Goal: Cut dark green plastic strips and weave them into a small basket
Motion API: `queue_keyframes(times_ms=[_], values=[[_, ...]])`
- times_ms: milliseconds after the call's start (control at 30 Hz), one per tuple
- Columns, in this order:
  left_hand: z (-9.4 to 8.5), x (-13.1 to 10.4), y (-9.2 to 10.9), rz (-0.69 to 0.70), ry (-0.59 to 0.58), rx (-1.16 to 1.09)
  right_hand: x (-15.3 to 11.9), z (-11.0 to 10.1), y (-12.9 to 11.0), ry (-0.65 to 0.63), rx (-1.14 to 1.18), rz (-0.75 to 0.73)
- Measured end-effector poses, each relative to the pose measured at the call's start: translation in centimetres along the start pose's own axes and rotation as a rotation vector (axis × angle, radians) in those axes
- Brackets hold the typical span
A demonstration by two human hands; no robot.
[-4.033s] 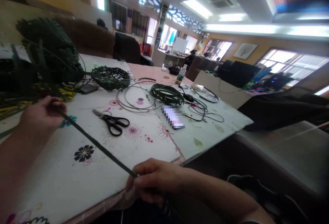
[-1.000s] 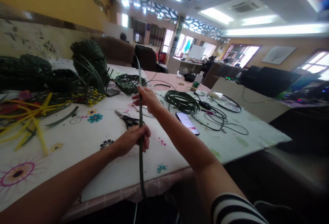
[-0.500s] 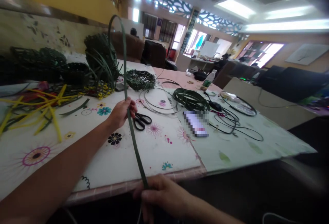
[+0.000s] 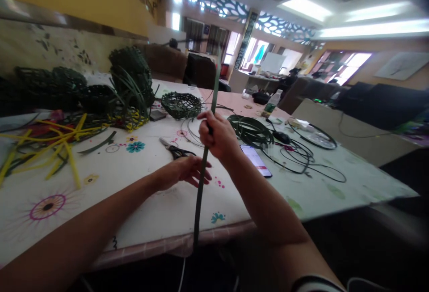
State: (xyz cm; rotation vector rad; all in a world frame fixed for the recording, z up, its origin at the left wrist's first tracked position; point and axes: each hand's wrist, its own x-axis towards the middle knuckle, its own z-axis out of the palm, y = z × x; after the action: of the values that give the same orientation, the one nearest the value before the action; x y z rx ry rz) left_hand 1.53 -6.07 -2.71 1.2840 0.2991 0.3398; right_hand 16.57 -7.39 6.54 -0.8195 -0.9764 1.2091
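Note:
A long dark green strip [image 4: 199, 202] stands nearly upright in front of me, its lower end past the table's front edge. My right hand [image 4: 216, 134] is closed round its upper part. Lower down, my left hand [image 4: 184, 171] is beside the strip with its fingers spread. Black-handled scissors [image 4: 177, 151] lie on the table just behind my left hand, partly hidden by it.
Yellow strips [image 4: 67, 137] and dark woven baskets [image 4: 130, 75] are on the left. An open-weave basket [image 4: 181, 104] stands at the back. Coiled green strips [image 4: 251, 129], a phone [image 4: 256, 161] and a bottle [image 4: 272, 103] are on the right.
My right hand has moved up from the front edge to the strip's upper part. My left hand has let go and moved down and right. The strip's curved top has straightened.

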Motion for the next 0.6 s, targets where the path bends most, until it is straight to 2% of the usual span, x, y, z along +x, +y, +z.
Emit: queue_keyframes(times_ms=[100,200,267,300,367,433,533,600], values=[[0.7,-0.6,-0.3,-0.12,-0.2,0.078,5.5,-0.6,-0.9,0.096,0.027,0.021],[0.9,-1.0,-0.2,-0.206,-0.348,0.104,9.8,-2.2,-2.0,0.179,0.075,0.055],[1.0,-1.1,0.0,-0.218,-0.381,0.106,11.7,-3.1,-2.7,0.224,0.103,0.059],[1.1,-1.1,0.1,-0.205,-0.363,0.099,12.4,-3.3,-3.0,0.237,0.112,0.064],[1.1,-1.0,0.3,-0.136,-0.243,0.062,12.7,-3.2,-3.0,0.22,0.105,0.091],[0.8,-0.7,0.6,-0.041,-0.065,0.031,11.8,-2.5,-2.1,0.158,0.057,0.138],[-0.3,-0.1,0.7,0.066,0.183,0.004,8.4,-1.0,1.4,0.065,-0.057,0.175],[-1.5,0.3,0.7,0.132,0.364,-0.014,5.2,-0.4,4.4,-0.024,-0.224,0.13]])
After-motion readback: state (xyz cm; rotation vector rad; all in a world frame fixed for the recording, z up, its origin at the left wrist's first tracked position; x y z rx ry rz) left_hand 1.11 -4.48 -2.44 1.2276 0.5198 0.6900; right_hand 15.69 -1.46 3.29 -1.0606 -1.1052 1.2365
